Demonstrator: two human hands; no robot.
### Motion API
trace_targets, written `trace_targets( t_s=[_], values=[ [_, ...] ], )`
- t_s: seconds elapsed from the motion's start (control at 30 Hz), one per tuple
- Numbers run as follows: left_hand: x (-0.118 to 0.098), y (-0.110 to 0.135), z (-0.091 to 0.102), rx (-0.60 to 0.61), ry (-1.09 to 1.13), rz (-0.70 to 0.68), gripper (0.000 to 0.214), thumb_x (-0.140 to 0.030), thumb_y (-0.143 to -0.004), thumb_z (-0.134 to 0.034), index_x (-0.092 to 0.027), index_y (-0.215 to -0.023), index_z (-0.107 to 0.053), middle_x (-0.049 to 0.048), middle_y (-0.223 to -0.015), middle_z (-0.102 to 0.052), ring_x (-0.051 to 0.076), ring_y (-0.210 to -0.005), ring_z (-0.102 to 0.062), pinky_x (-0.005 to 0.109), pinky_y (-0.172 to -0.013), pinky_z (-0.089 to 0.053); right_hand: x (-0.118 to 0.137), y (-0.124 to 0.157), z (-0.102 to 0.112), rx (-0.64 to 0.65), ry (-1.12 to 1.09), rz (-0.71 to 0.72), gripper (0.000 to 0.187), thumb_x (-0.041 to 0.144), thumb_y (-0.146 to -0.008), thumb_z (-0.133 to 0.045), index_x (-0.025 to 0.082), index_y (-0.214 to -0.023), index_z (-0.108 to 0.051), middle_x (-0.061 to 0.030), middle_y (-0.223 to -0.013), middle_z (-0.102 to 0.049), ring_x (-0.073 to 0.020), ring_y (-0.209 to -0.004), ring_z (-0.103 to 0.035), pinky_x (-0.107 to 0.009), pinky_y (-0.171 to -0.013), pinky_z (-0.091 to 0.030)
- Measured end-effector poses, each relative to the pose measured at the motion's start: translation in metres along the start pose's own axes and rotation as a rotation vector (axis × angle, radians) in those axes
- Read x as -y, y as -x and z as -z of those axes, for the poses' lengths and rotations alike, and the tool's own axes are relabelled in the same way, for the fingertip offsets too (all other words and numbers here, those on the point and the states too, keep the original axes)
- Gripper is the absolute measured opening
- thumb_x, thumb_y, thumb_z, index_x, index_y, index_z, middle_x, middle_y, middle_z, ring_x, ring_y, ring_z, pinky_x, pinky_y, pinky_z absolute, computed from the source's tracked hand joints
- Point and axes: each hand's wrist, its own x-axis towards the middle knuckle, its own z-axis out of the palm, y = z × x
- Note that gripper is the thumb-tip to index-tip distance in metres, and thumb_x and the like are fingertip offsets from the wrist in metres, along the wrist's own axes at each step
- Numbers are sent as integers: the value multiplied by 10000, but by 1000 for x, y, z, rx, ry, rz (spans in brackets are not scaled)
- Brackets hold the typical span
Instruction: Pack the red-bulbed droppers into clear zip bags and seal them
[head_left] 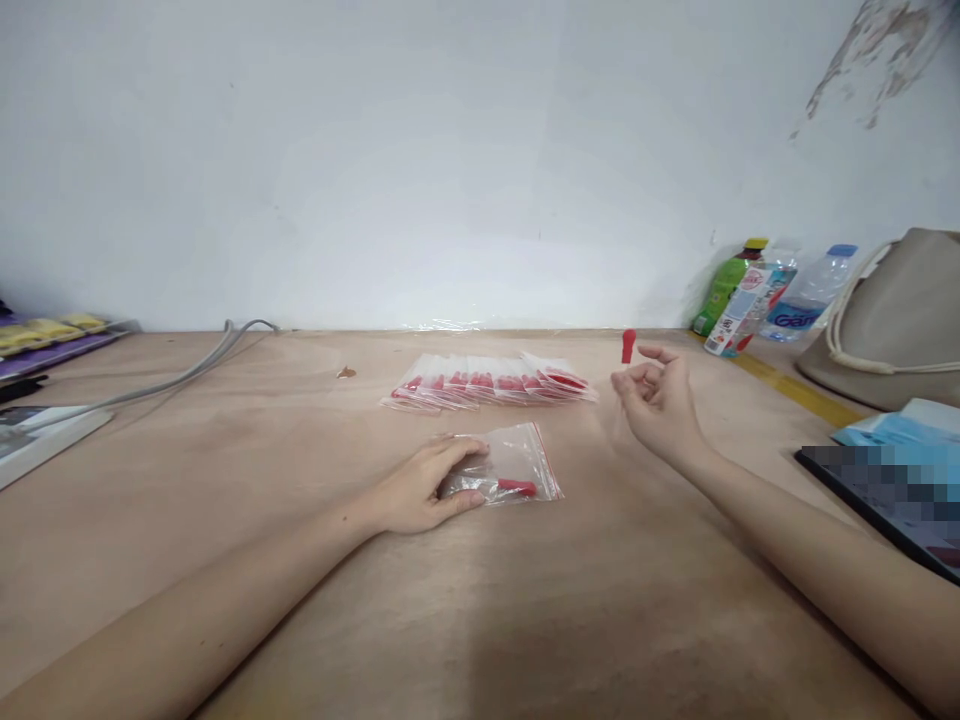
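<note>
My left hand holds a clear zip bag against the table, thumb on its near side and fingers over its left end. Inside this bag lies a piece with a red rubber bulb; its left part is hidden. To the right, my right hand is raised with thumb and fingertips pinched. Just above the pinch stands the red bulb of a dropper; its thin clear part is hard to make out. Behind the left hand, several filled zip bags with red pieces overlap in a row.
A grey cable crosses the left of the table. Bottles, a beige bag, a blue mask and a dark phone or tablet stand or lie at right. A white wall bounds the back.
</note>
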Motion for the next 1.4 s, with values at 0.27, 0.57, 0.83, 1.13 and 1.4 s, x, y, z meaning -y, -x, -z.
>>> trace_targets(
  t_s=[0.27, 0.57, 0.83, 1.13, 1.4],
  values=[
    [-2, 0, 1, 11, -12, 18, 488, -383, -851, -528, -213, -1281, -372, 91, -1213, -519, 232, -1104, -495, 391, -943, -407, 18, 45, -35, 175, -467, -327, 639, 456, -696, -633, 266, -1121, -196, 51, -762, -499, -120, -532, -590, -276, -494, -519],
    [-3, 1, 1, 16, -16, 40, 541, -392, -851, -526, -237, -1326, -317, 88, -1299, -458, 237, -1163, -456, 402, -977, -381, 10, 46, -31, 549, -340, -397, 359, 500, -687, -621, 178, -837, -569, -20, -749, -608, -135, -688, -585, -295, -671, -487],
    [-1, 1, -1, 2, -7, 38, 562, -403, -841, -538, -233, -1329, -317, 94, -1295, -464, 251, -1162, -459, 415, -974, -382, 13, 45, -32, 726, -184, -211, 332, 414, -636, -687, 153, -824, -605, 22, -606, -555, -87, -533, -467, -237, -507, -391],
    [-3, 0, 0, 2, -1, 36, 530, -400, -839, -539, -234, -1298, -332, 92, -1286, -467, 253, -1157, -457, 420, -979, -371, 25, 49, -39, 795, -262, -164, 308, 380, -765, -538, 178, -997, -550, -45, -853, -671, -168, -785, -614, -305, -687, -474],
    [-2, 1, 0, 3, 66, 61, 279, -388, -817, -567, -201, -978, -436, 112, -1277, -468, 263, -1192, -447, 402, -939, -399, -29, -14, 13, 18, 627, -22, 199, 317, -728, -513, 179, -812, -630, -86, -815, -638, -215, -768, -568, -318, -654, -407]
  ],
)
